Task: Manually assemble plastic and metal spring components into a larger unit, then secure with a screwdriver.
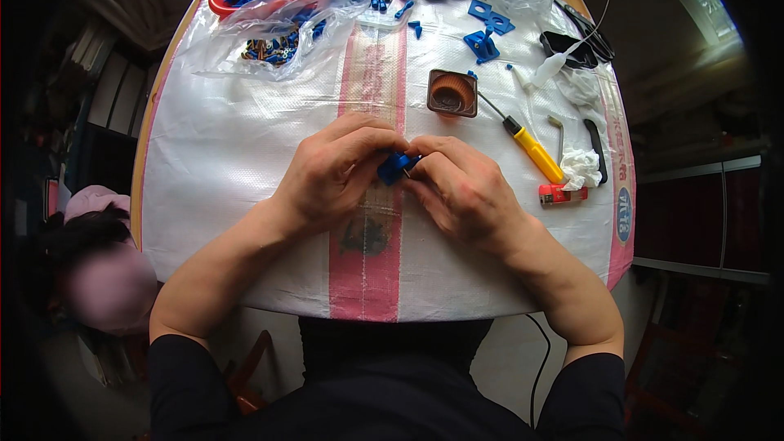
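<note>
Over the middle of the table, both my hands meet at one small blue plastic part (392, 170). My left hand (339, 165) is closed on its left side, thumb and fingers pinching it. From the other side my right hand (464, 184) pinches at the same part, fingertips touching those of the left. A thin, pale sliver shows by the right fingertips, too small to name. Much of the part is hidden by the fingers. Just beyond the right hand stands a square brown plastic cup (452, 93), and a yellow-handled screwdriver (535, 151) lies with its shaft toward that cup.
A red basin (219, 2) of blue parts stands far left, before it a clear bag (204, 45) with small metal pieces. Blue plates (483, 45) lie far right. On the right are a white squeeze bottle (549, 71), hex key (559, 137), crumpled tissue (581, 168) and red lighter (562, 194). Another person (106, 278) is at left.
</note>
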Tool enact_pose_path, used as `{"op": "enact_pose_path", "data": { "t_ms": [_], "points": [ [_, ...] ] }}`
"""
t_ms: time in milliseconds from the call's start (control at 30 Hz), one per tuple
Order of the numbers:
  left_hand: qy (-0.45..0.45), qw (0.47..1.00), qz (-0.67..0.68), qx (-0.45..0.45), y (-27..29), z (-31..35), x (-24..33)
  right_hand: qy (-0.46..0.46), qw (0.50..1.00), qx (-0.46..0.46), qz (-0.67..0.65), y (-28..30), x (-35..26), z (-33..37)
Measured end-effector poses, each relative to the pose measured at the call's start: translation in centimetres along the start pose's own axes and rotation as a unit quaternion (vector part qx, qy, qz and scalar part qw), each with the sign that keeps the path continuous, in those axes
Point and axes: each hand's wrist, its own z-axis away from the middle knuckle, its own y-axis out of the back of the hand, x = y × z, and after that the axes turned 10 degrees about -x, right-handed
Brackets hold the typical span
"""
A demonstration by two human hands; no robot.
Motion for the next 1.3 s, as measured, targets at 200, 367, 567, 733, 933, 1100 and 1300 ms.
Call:
{"op": "enact_pose_path", "data": {
  "t_ms": [200,367,567,733,933,1100,1300],
  "points": [
    [-0.022,0.997,-0.068,-0.012,0.16,-0.17,0.78,-0.001,1.000,0.008,-0.009,0.00,-0.01,-0.04],
    [-0.073,0.989,-0.131,-0.004,-0.02,-0.36,0.43,0.002,1.000,0.008,-0.014,-0.10,0.05,-0.08],
    [-0.077,0.989,-0.123,0.008,-0.33,-0.45,0.31,0.011,1.000,0.011,-0.003,-0.17,0.10,-0.14],
    [-0.070,0.990,-0.122,-0.001,-0.22,-0.42,0.37,0.015,0.999,0.019,0.024,-0.59,0.24,-0.09],
    [-0.059,0.993,-0.102,0.003,-0.17,-0.23,0.26,0.033,0.998,0.019,0.044,-0.89,0.29,-0.12],
    [-0.070,0.992,-0.107,-0.007,0.00,-0.20,0.03,0.026,0.999,0.021,0.022,-0.82,0.17,-0.12],
    [-0.048,0.995,-0.085,-0.013,0.07,-0.25,0.36,0.020,1.000,0.007,0.008,-0.56,0.21,-0.04]
  ]
}}
